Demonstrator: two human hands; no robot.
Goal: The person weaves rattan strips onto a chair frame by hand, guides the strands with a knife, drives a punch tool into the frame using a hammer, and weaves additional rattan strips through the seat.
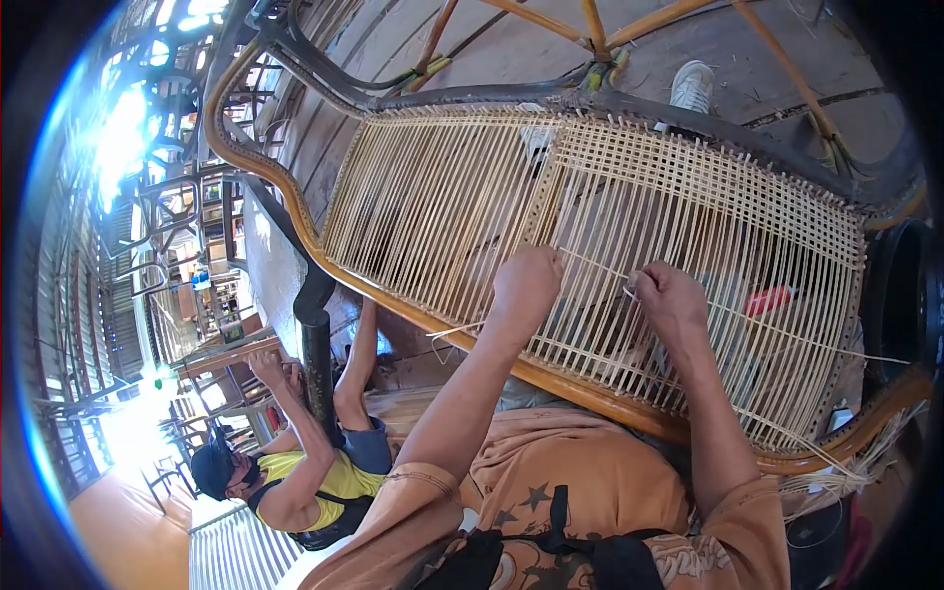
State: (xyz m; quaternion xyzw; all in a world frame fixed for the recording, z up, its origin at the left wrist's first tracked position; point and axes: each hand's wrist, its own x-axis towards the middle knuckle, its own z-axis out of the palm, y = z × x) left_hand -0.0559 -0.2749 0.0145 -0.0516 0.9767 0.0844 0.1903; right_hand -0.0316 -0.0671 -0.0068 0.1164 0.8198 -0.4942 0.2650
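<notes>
1. A pale cane strand (590, 261) runs across the half-woven cane panel (629, 246), stretched between the 2 hands, a little right of the scene's middle.
2. The right hand (669, 295) has its grip pinched together on the strand, which leaves that hand and trails far right over the panel to its right edge.
3. The left hand (526, 280) rests against the panel just left of the right hand; its fingers curl through or behind the canes, so I cannot tell whether its grip is pressed together or spread.
4. The panel is framed by a curved wooden chair frame (295, 211), its near rail lying over the person's lap, in orange clothing (560, 472).
5. The weave is tight at the far right and only upright canes on the left.
6. Loose cane strips (846, 462) hang off the near right corner.
7. A red object (769, 300) shows through the canes, right of the right hand.
8. Near left, another person in a yellow shirt (339, 482) holds a dark post (317, 364).
9. A white shoe (691, 87) sits on the floor at the far side.
</notes>
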